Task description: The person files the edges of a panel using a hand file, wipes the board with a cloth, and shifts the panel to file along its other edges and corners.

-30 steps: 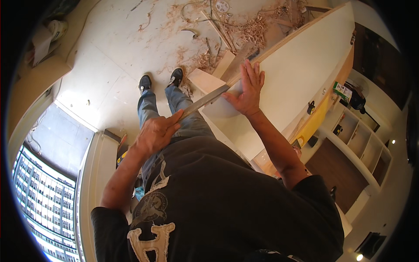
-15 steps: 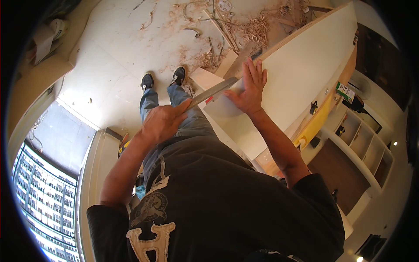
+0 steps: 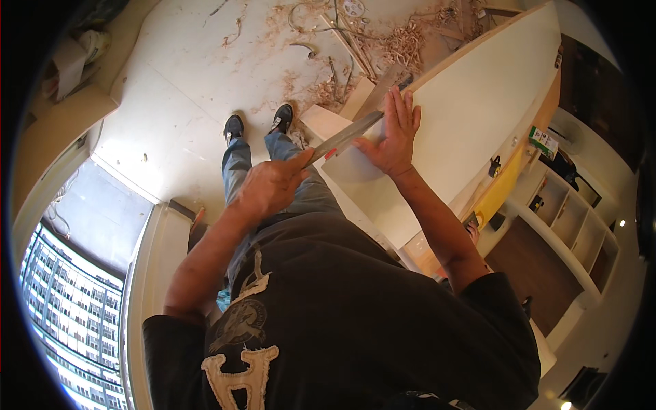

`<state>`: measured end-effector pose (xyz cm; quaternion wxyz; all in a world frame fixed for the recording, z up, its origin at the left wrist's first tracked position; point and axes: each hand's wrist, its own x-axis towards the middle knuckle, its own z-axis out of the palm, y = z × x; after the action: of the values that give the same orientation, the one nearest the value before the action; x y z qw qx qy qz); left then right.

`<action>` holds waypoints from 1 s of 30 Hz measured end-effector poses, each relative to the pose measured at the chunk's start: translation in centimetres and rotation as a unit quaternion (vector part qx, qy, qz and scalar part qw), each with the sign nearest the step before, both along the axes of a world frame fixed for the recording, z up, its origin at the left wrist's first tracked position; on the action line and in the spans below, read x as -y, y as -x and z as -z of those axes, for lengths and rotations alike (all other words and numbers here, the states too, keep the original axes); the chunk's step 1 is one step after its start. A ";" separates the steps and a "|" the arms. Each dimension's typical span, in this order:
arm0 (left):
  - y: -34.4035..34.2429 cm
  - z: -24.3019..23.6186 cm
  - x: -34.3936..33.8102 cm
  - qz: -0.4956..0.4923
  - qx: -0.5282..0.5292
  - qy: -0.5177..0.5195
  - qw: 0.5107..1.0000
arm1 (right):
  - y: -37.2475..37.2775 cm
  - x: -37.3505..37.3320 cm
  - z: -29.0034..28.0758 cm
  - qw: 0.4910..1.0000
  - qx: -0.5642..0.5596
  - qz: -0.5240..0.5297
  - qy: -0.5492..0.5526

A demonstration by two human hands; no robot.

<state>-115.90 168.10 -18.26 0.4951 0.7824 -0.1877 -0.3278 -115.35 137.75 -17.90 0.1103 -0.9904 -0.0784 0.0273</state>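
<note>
Surface: one large white board (image 3: 478, 102), tilted, its wood-coloured edge toward a floor (image 3: 178, 89) of pale sheeting. Room: wood shavings (image 3: 403, 41) scattered at the far end; one white shelving unit (image 3: 574, 225) of open compartments at right; one window (image 3: 68, 321) at lower left. Tools: one long flat metal blade (image 3: 345, 135), possibly a handsaw, lying across the board's near corner. Hands, two: left hand (image 3: 270, 188) closed around the blade's handle end; right hand (image 3: 393, 133) flat on the board, fingers spread, beside the blade. Shoes (image 3: 258, 123), two, dark.

Left hand (image 3: 270, 188) perhaps files panel (image 3: 478, 116).
</note>
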 end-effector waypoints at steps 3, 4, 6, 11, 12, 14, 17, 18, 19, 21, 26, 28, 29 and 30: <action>1.1 -0.8 0.9 -0.010 -0.034 -0.041 0.999 | 0.9 -0.5 0.2 0.999 0.022 0.006 -0.026; 1.3 -1.1 1.0 -0.008 -0.053 -0.078 0.996 | 1.6 -0.9 0.4 0.998 0.041 0.007 -0.045; 1.1 -2.1 1.2 0.007 -0.055 -0.097 0.994 | 4.9 -2.3 1.0 0.998 0.031 -0.019 -0.045; -0.4 -3.7 1.2 0.014 0.005 -0.117 0.993 | 11.4 -7.8 -0.7 0.991 0.056 -0.073 -0.099; -1.3 -4.9 1.5 0.004 0.003 -0.138 0.990 | 11.7 -7.4 -1.0 0.982 0.017 -0.042 -0.182; -2.7 -6.8 1.9 0.013 0.012 -0.157 0.987 | 12.6 -7.7 -2.7 0.965 -0.007 0.006 -0.263; -4.6 -9.0 2.8 0.067 0.019 -0.193 0.979 | 13.4 -8.9 -4.3 0.651 -0.307 0.369 -0.588; -4.9 -9.2 3.2 0.079 0.034 -0.194 0.977 | 13.4 -9.6 -3.5 0.452 -0.296 0.419 -0.729; -4.9 -9.2 3.2 0.085 0.047 -0.188 0.977 | 13.5 -10.6 -2.9 0.225 -0.273 0.438 -0.826; -4.5 -9.5 3.4 0.099 0.072 -0.182 0.976 | 12.7 -12.0 -1.9 0.109 -0.227 0.458 -0.852; -3.1 -12.4 5.5 0.191 0.033 -0.258 0.947 | 9.8 -14.1 0.9 0.074 -0.049 0.331 -0.939; -2.3 -12.2 5.8 0.199 0.060 -0.250 0.946 | 9.7 -14.7 1.0 0.031 -0.005 0.375 -0.927; -2.1 -12.6 6.3 0.206 0.051 -0.260 0.942 | 9.8 -14.8 1.3 0.018 -0.029 0.393 -0.919; -2.1 -12.9 6.7 0.214 0.042 -0.269 0.938 | 9.8 -15.1 1.5 0.009 -0.028 0.390 -0.920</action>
<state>-113.80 161.37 -5.37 0.1760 0.8410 -0.2763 -0.4307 -125.16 152.86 -19.42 0.9253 0.0630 0.3635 -0.0876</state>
